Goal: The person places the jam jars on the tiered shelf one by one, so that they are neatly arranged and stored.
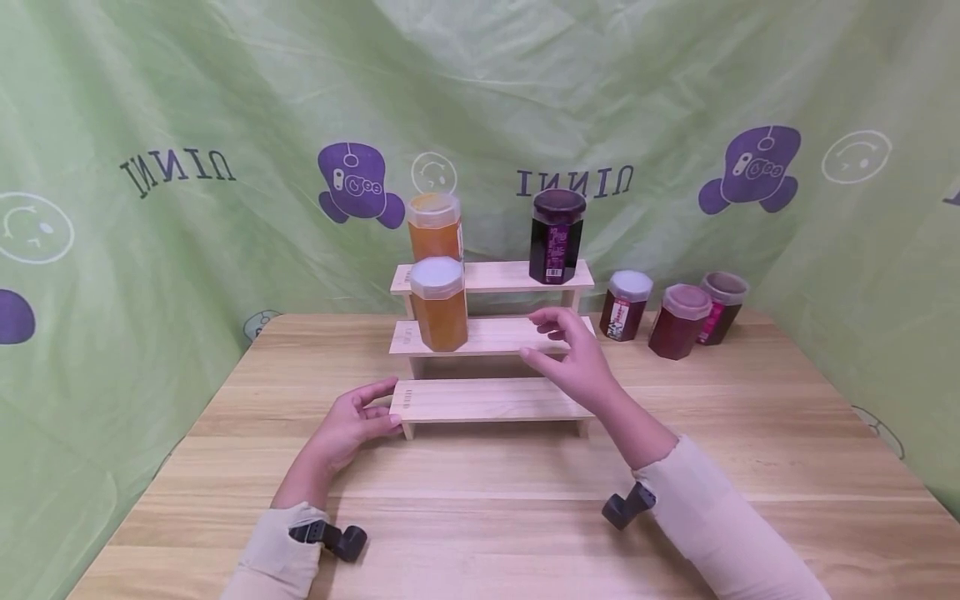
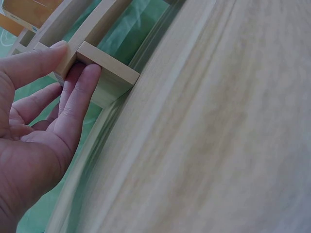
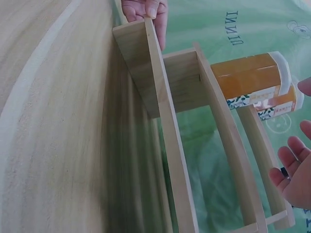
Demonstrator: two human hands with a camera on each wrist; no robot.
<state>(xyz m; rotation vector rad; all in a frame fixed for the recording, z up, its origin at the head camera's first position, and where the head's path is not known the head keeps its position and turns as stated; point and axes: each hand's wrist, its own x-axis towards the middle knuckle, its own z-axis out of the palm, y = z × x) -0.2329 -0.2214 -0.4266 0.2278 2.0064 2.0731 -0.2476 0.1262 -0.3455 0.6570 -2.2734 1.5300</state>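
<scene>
A three-step wooden rack (image 1: 491, 400) stands on the table, its lowest step bare. My left hand (image 1: 351, 427) pinches the left end of that step, thumb on the board's edge and fingertips below it in the left wrist view. My right hand (image 1: 573, 362) hovers over the middle step's right part, fingers bent and apart, holding nothing. An orange jar (image 1: 440, 312) is on the middle step at the left; behind it another orange jar (image 1: 433, 237) sits on the top step. A dark purple jar (image 1: 557, 242) occupies the top step's right side.
Right of the rack, several jars stand on the table: a dark red one with a white lid (image 1: 626, 308), a red one (image 1: 678, 323) and a dark one with a pink label (image 1: 724, 308). A green printed cloth (image 1: 262, 100) hangs behind and at both sides.
</scene>
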